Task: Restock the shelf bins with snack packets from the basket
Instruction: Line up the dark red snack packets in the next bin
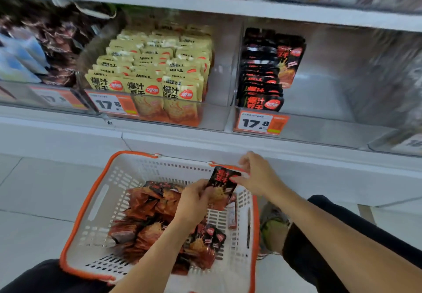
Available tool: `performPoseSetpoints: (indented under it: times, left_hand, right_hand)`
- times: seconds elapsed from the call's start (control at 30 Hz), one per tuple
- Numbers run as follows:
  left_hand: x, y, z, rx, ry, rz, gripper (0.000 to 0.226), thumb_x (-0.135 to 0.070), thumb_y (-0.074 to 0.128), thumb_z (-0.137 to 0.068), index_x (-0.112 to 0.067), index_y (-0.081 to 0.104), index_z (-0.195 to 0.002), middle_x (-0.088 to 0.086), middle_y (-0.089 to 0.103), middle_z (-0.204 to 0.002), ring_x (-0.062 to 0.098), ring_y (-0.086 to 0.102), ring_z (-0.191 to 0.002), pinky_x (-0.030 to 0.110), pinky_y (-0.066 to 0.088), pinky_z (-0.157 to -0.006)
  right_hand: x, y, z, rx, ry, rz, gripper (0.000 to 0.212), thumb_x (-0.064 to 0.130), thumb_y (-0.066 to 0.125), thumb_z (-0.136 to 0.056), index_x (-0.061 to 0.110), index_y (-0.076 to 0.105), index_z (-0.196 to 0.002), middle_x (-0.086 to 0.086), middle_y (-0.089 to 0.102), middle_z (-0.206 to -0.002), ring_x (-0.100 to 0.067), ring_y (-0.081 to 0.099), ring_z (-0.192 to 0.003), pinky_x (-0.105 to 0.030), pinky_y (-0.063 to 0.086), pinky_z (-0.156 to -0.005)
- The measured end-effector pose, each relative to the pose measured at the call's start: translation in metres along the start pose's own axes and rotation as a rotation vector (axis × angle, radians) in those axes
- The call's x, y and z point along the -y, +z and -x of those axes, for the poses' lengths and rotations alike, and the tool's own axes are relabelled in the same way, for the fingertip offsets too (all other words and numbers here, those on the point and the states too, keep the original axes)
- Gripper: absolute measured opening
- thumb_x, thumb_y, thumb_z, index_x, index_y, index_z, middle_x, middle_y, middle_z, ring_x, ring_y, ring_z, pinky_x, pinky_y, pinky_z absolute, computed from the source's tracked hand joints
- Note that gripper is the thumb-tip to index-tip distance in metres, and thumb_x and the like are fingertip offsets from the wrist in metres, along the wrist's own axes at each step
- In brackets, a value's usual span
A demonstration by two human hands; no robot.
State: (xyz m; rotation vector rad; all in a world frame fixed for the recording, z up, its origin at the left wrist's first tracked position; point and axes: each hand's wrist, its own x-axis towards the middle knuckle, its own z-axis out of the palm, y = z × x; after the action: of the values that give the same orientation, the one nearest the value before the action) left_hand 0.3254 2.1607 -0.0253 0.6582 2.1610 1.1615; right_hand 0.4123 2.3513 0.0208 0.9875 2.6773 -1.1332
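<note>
So both hands are over the basket [96, 203], a white plastic one with orange rim sitting on the floor right in front of the shelf. The left hand [194, 201] has its fingers curled round a black snack packet [222, 184], gripping it at the lower left edge and holding it up above the far right corner of the basket. The right hand [258, 178] is touching the packet's upper right edge with the fingertips, fingers pretty loose and spread, can't really tell if it's pinching it or just steadying it.

Down in the basket there's a messy pile of packets [148, 222], same black and red kind, lying every which way.

Up on the shelf, the clear bin on the right [319, 101] has a single row of the black packets [260, 80] standing along its left wall, with one more leaning behind them. The middle bin [217, 114] is packed with yellow packets [148, 64] in neat rows. Both bins carry an orange price tag [261, 122] reading 17.8 on the front
</note>
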Motion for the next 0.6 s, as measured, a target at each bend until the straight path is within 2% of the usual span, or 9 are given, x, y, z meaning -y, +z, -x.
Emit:
performPoseSetpoints:
  times: [0.07, 0.13, 0.2, 0.27, 0.3, 0.4, 0.47, 0.53, 0.6]
  left_hand:
    - [-0.021, 0.001, 0.001, -0.002, 0.075, 0.027, 0.017, -0.019, 0.051, -0.102, -0.012, 0.064, -0.094, 0.010, 0.067, -0.082, 0.031, 0.063, -0.080, 0.042, 0.052, -0.071]
    - [-0.047, 0.001, 0.002, -0.030, 0.167, 0.040, 0.016, -0.015, 0.051, -0.103, -0.014, 0.066, -0.098, -0.002, 0.067, -0.081, 0.019, 0.064, -0.081, 0.029, 0.048, -0.068]
    - [-0.075, 0.001, 0.003, -0.047, 0.263, 0.039, 0.016, -0.015, 0.052, -0.102, -0.018, 0.067, -0.101, -0.010, 0.067, -0.084, 0.007, 0.063, -0.081, 0.019, 0.045, -0.068]
    - [-0.101, 0.000, 0.005, -0.086, 0.336, 0.024, 0.018, -0.026, 0.055, -0.101, -0.022, 0.066, -0.115, -0.015, 0.067, -0.103, 0.000, 0.061, -0.098, 0.014, 0.045, -0.081]
    - [-0.112, 0.000, 0.005, -0.149, 0.387, -0.006, 0.026, -0.032, 0.057, -0.099, -0.022, 0.062, -0.123, -0.014, 0.063, -0.115, -0.001, 0.057, -0.108, 0.014, 0.043, -0.089]
    - [-0.139, -0.007, -0.004, -0.386, 0.564, -0.144, 0.044, -0.033, 0.064, -0.095, -0.018, 0.051, -0.134, -0.005, 0.048, -0.131, 0.008, 0.043, -0.124, 0.023, 0.035, -0.104]
    - [-0.153, -0.012, -0.018, -0.481, 0.651, -0.231, 0.059, -0.035, 0.068, -0.092, -0.010, 0.045, -0.140, 0.004, 0.044, -0.140, 0.017, 0.038, -0.132, 0.029, 0.031, -0.111]
    - [-0.165, -0.014, -0.035, -0.507, 0.677, -0.320, 0.076, -0.041, 0.070, -0.089, -0.004, 0.037, -0.147, 0.013, 0.041, -0.148, 0.025, 0.034, -0.140, 0.034, 0.027, -0.117]
    - [-0.172, -0.013, -0.052, -0.496, 0.669, -0.429, 0.090, -0.044, 0.073, -0.085, -0.001, 0.030, -0.151, 0.017, 0.043, -0.148, 0.031, 0.037, -0.139, 0.041, 0.026, -0.119]
  right_hand:
    - [0.002, -0.028, 0.013, -0.022, -0.018, -0.122, 0.043, 0.026, 0.084, -0.079, 0.023, 0.055, -0.110, 0.003, 0.058, -0.106, -0.014, 0.063, -0.089, -0.030, 0.053, -0.079]
    - [0.005, -0.057, 0.029, 0.026, -0.059, -0.201, 0.023, 0.022, 0.081, -0.082, 0.025, 0.064, -0.097, 0.004, 0.068, -0.098, -0.011, 0.067, -0.083, -0.027, 0.051, -0.072]
    - [0.013, -0.086, 0.047, 0.000, -0.128, -0.232, 0.010, 0.020, 0.079, -0.084, 0.022, 0.069, -0.085, 0.003, 0.071, -0.086, -0.009, 0.066, -0.073, -0.023, 0.047, -0.066]
    - [0.023, -0.116, 0.063, -0.158, -0.199, -0.214, 0.011, 0.019, 0.078, -0.085, 0.025, 0.069, -0.082, 0.007, 0.072, -0.081, -0.007, 0.065, -0.073, -0.016, 0.044, -0.067]
    - [0.027, -0.132, 0.070, -0.276, -0.225, -0.199, 0.012, 0.019, 0.077, -0.085, 0.027, 0.069, -0.083, 0.008, 0.071, -0.081, -0.005, 0.065, -0.075, -0.013, 0.043, -0.067]
    - [0.033, -0.178, 0.084, -0.641, -0.271, -0.163, 0.013, 0.021, 0.076, -0.086, 0.029, 0.065, -0.089, 0.018, 0.066, -0.081, -0.001, 0.062, -0.081, -0.009, 0.045, -0.065]
    - [0.031, -0.201, 0.081, -0.808, -0.271, -0.157, 0.013, 0.023, 0.075, -0.088, 0.027, 0.064, -0.095, 0.021, 0.061, -0.082, 0.007, 0.061, -0.078, -0.007, 0.046, -0.065]
    - [0.027, -0.215, 0.066, -0.886, -0.260, -0.152, 0.014, 0.024, 0.074, -0.089, 0.027, 0.064, -0.098, 0.020, 0.059, -0.080, 0.015, 0.057, -0.073, -0.004, 0.043, -0.065]
    - [0.021, -0.222, 0.043, -0.901, -0.245, -0.163, 0.014, 0.021, 0.074, -0.089, 0.025, 0.067, -0.100, 0.015, 0.060, -0.079, 0.014, 0.057, -0.069, -0.004, 0.043, -0.066]
